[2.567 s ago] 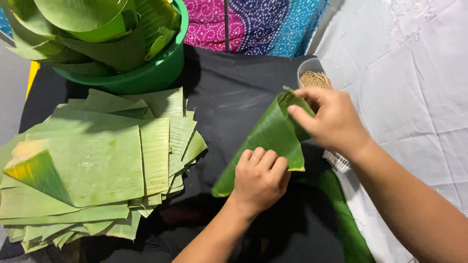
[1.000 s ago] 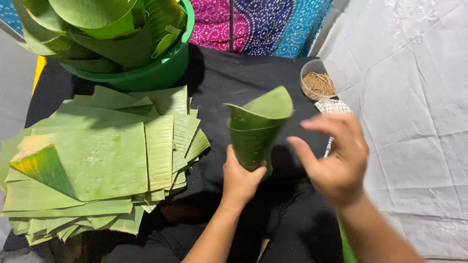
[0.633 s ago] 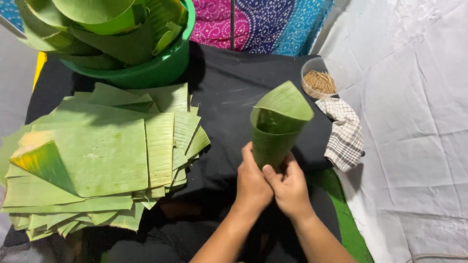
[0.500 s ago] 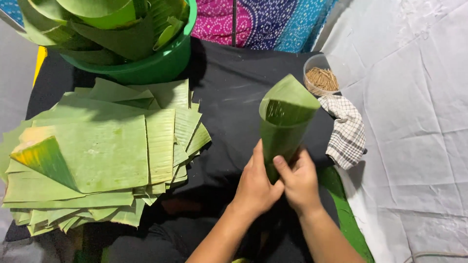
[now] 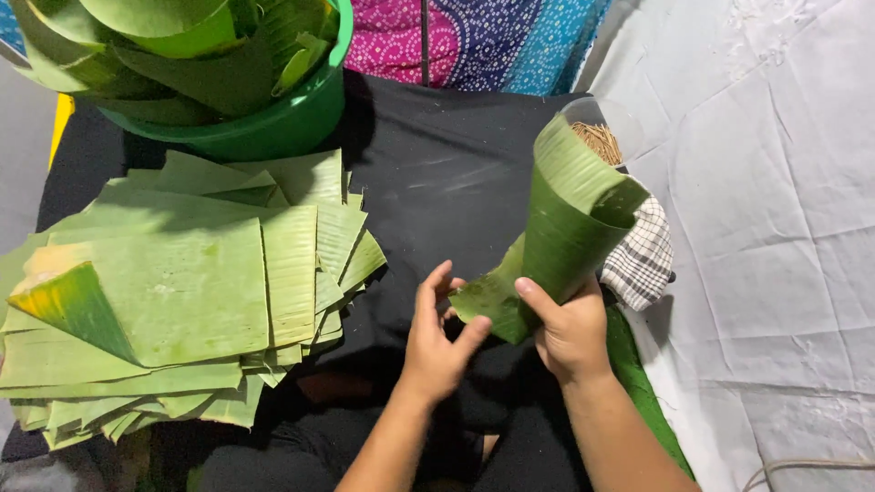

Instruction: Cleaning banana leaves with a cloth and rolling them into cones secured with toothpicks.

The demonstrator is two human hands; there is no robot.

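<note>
Partly hidden behind the leaf cone [image 5: 570, 228], a clear container of thin sticks [image 5: 599, 138] shows only its rim at upper right. The green tub [image 5: 273, 128] of rolled leaves is cut off by the top edge. Right of centre, the right hand [image 5: 570, 333] grips the cone's narrow end, fingers closed around it. The left hand [image 5: 436, 342] has fingers spread, thumb touching the loose flap. Bare black cloth [image 5: 437, 182] lies between the cone and the stacked leaf sheets [image 5: 182, 301] at left. A checked cloth [image 5: 643, 260] lies just beside the cone.
</note>
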